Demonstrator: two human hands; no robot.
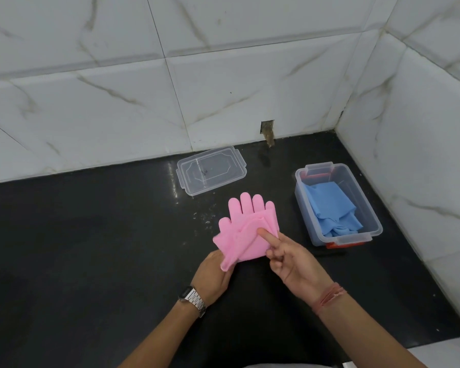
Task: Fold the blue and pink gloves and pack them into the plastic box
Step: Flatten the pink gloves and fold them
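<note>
— Which way does the pink glove (246, 224) point?
— Tips away from both hands, long axis likewise. Left hand (213, 273) grips its near corner; right hand (290, 258) presses one straight forefinger on the fold, the others curled.
— Count?
— One pink bundle; one plastic box (371, 208) right of the fingers, blue gloves (327, 205) inside.

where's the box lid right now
In the head view the clear lid lies flat on the black counter by the back tiled wall, left of the plastic box and beyond the pink gloves.
</note>
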